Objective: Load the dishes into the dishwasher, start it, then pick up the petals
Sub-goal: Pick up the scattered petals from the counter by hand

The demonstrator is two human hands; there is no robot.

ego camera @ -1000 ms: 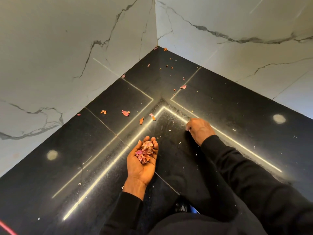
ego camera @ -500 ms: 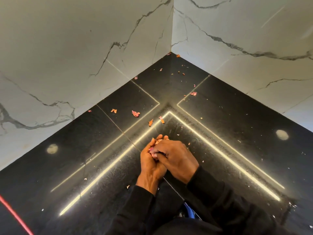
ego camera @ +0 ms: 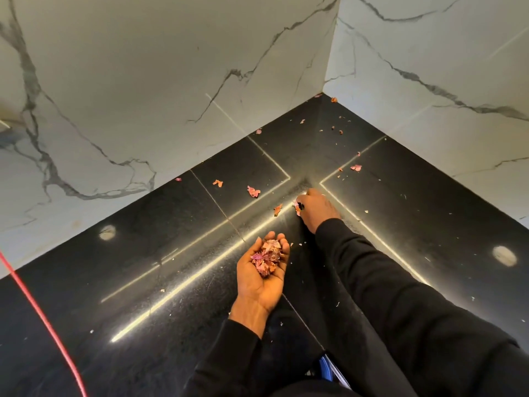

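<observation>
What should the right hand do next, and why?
Probably lift the right hand and drop the small pink petal it seems to pinch into the cupped left hand, onto its heap of dried pink petals. The orange petal beside it on the glossy black floor could follow.

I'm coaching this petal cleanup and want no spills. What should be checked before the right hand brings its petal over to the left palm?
1. The left hand is palm up and cups the petal pile: ok.
2. The right hand has a grip on the petal at its fingertips. Whether it is secure: cannot tell.
3. Nothing lies in the way between the two hands: ok.
4. All petals are off the black floor: not ok. Several loose petals lie toward the wall corner.
5. The red cord is away from both hands: ok.
</observation>
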